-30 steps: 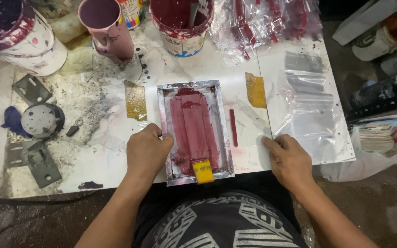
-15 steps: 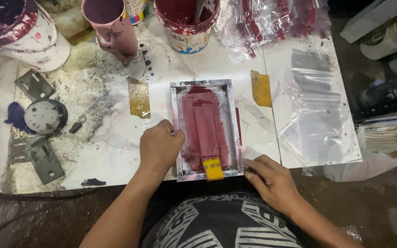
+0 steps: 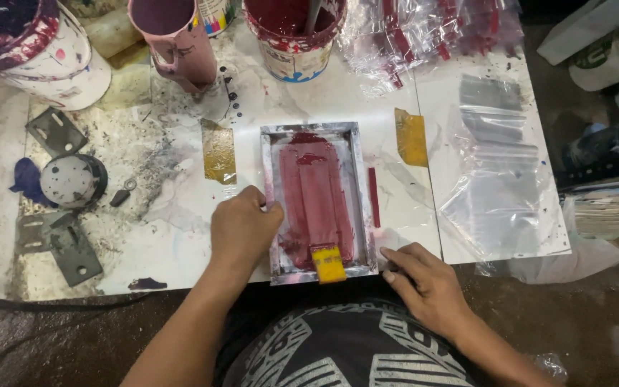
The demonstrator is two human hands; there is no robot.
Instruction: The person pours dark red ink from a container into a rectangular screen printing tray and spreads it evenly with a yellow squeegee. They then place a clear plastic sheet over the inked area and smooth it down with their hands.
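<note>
A small metal-framed printing screen (image 3: 318, 197), its mesh smeared with dark red ink, lies flat near the front edge of the white, paint-stained surface (image 3: 180, 236). The left hand (image 3: 243, 231) rests at the frame's 9 o'clock side, fingers curled loosely with the fingertips touching the left rail; its grip is half closed and holds nothing else. The right hand (image 3: 428, 283) sits at the frame's 4 o'clock corner, fingers bent and pressing on the surface edge just beside the frame, its grip closed around nothing that can be seen. A small yellow squeegee (image 3: 328, 264) lies at the frame's 6 o'clock end, between the two hands. Just right of the frame, at 3 o'clock, is a thin red strip (image 3: 374, 197). Clear plastic bags (image 3: 499, 186) lie farther out at 3 o'clock. At 12 o'clock stands a bucket of red ink (image 3: 294, 36), with a pink jug (image 3: 177, 43) at 11 o'clock.
</note>
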